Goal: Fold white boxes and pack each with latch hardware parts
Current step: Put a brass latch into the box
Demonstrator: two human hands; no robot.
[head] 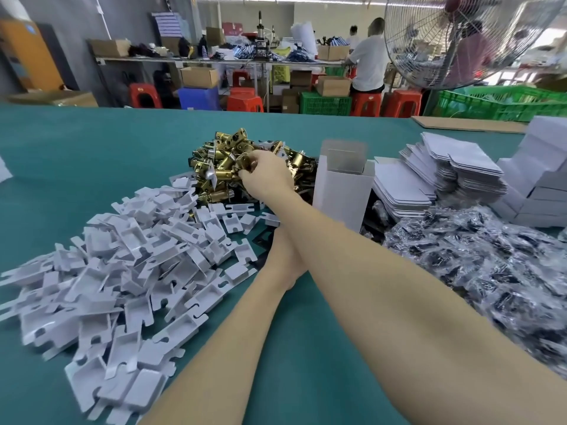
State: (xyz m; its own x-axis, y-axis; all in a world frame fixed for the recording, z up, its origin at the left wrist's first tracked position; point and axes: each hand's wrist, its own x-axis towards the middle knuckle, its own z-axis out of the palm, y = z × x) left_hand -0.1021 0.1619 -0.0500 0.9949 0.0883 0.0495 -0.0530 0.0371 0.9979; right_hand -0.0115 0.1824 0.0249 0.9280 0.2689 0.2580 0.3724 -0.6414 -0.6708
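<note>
My right forearm (383, 286) crossed over the left hand (283, 265), its grip hidden; my right hand (264, 173) pinched a brass latch (242, 162) from the pile, probably for the open white box (342, 191) just beside

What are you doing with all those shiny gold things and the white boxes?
A person is packing latch parts into boxes. Their right hand reaches across into the pile of brass latches, fingers curled round one. The left hand is mostly hidden under the right arm, so what it does can't be told. An open white box stands upright beside the pile. Flat unfolded boxes are stacked to its right, and white plastic inserts lie heaped on the left.
</note>
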